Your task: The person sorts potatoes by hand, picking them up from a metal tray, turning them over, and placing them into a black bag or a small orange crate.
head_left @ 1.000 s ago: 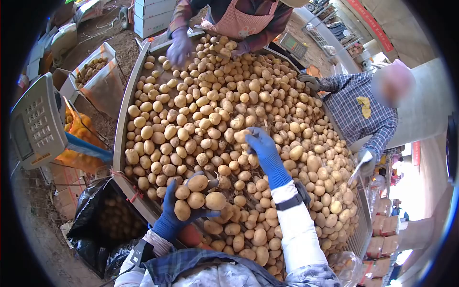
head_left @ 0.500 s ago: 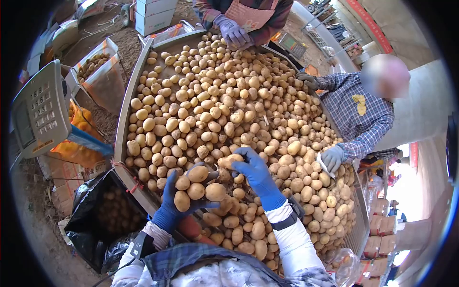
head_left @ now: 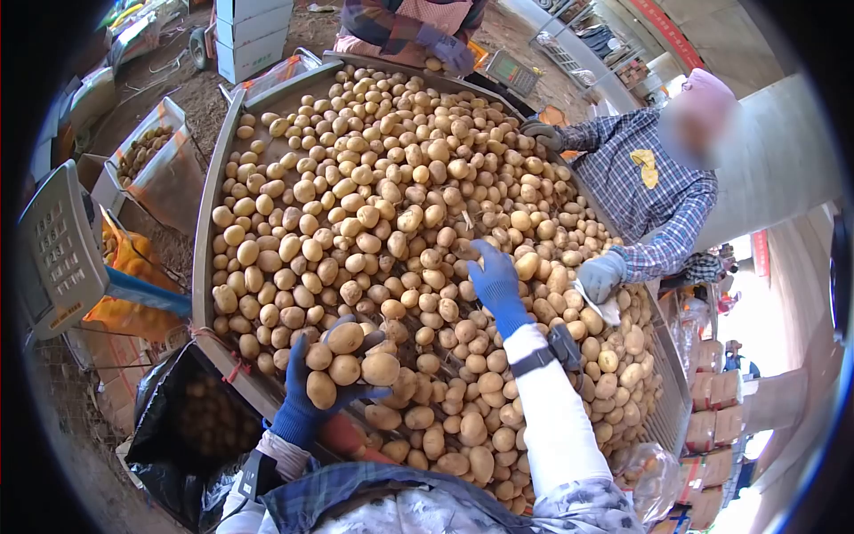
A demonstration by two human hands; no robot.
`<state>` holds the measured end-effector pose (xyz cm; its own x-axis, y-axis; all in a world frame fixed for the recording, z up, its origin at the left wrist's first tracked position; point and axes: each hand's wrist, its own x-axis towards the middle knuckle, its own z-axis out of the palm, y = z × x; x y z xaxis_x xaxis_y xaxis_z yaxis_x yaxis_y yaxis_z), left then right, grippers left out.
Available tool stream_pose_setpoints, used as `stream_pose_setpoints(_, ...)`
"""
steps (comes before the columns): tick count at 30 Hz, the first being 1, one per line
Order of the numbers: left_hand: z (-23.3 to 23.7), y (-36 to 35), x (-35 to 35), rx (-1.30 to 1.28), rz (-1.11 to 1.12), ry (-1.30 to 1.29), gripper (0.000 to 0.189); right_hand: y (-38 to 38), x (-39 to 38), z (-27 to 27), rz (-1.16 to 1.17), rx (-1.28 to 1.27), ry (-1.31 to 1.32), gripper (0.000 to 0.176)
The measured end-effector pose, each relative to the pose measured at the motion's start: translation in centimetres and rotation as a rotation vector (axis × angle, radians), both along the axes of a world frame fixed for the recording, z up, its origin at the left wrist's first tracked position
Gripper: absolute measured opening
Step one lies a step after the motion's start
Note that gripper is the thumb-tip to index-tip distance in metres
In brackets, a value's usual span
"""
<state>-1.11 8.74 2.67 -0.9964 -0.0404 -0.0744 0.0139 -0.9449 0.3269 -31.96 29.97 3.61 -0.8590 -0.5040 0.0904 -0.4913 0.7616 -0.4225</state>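
My left hand (head_left: 311, 387), in a blue glove, cups several potatoes (head_left: 345, 368) at the near left edge of the sorting table. My right hand (head_left: 498, 289), also blue-gloved, reaches over the middle of the heap. Its thumb and fingers are at a brownish potato (head_left: 464, 250), mostly on its right end. A wide layer of loose potatoes (head_left: 356, 214) surrounds both hands and covers most of the metal-rimmed table (head_left: 206, 240).
A co-worker's gloved hand (head_left: 601, 276) holds a white cloth (head_left: 598, 304) at the right. Another person's purple glove (head_left: 447, 49) is at the far edge. Left are a scale display (head_left: 58, 249), a black bag (head_left: 165, 400) of potatoes and an orange net sack (head_left: 142, 276).
My right hand has moved away from my left, forward and right over the heap. The left still cups its potatoes. The view has shifted; the far person's hands have moved apart from the heap.
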Motion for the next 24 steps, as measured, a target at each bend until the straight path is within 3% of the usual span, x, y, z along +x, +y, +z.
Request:
stream_pose_setpoints(1, -0.5, 0.3, 0.1, -0.145, 0.065, -0.020, 0.082, -0.5, -0.8, -0.1, 0.014, 0.175, 0.179, 0.043)
stream_pose_setpoints(3, -1.0, 0.2, -0.1, -0.002, 0.092, 0.034, 0.079, -1.6, -1.7, -0.6, -0.011, 0.230, 0.128, 0.045)
stream_pose_setpoints(5, 0.6, -1.0, -0.7, 0.073, -0.101, 0.021, 0.078, -2.6, -2.5, -0.6, -0.033, 0.289, 0.077, 0.048)
stream_pose_setpoints(7, 0.7, -1.1, -0.7, 0.141, -0.117, 0.020, 0.079, -3.2, -3.3, -0.5, -0.092, 0.381, 0.036, 0.051)
stream_pose_setpoints(9, 0.3, -0.7, -0.5, 0.207, -0.133, 0.016, 0.079, -2.9, -3.1, -0.9, -0.082, 0.388, 0.144, 0.044)
stream_pose_setpoints(11, -0.4, 0.6, -0.4, -0.193, 0.116, -0.149, 0.088, -2.9, -2.8, 0.2, -0.085, -0.299, -0.274, 0.033)
stream_pose_setpoints(12, -0.3, 0.4, -0.4, -0.190, 0.114, -0.151, 0.088, -2.7, -1.5, 1.5, -0.061, -0.527, -0.406, 0.024)
stream_pose_setpoints(14, 0.9, -0.4, -0.8, 0.185, -0.042, -0.069, 0.088, -2.3, 0.8, 2.1, -0.058, -0.653, -0.491, 0.025)
stream_pose_setpoints(16, 1.0, -0.5, -0.8, 0.214, -0.062, -0.047, 0.088, -3.3, 3.6, 3.8, -0.042, -0.784, -0.572, 0.027)
stream_pose_setpoints(18, 1.2, -0.8, -0.5, 0.235, -0.070, -0.028, 0.088, -5.8, 7.5, 7.1, -0.349, -1.322, -1.212, 0.035)
stream_pose_setpoints(19, 1.3, -0.9, -0.5, 0.232, -0.082, -0.009, 0.085, -5.9, 8.2, 6.8, -0.341, -1.324, -1.217, 0.035)
stream_pose_setpoints(21, 1.0, -0.9, 0.1, 0.225, -0.081, 0.011, 0.083, -6.1, 9.5, 6.0, -0.071, -1.481, -1.452, 0.041)
stream_pose_setpoints(23, 0.6, -0.7, 0.8, 0.014, 0.016, -0.101, 0.087, -6.5, 10.8, 5.7, -0.130, -1.455, -1.452, 0.041)
stream_pose_setpoints(24, 0.7, -0.8, 1.5, 0.015, 0.028, -0.102, 0.087, -6.4, 11.0, 5.2, -0.021, -1.432, -1.548, 0.042)
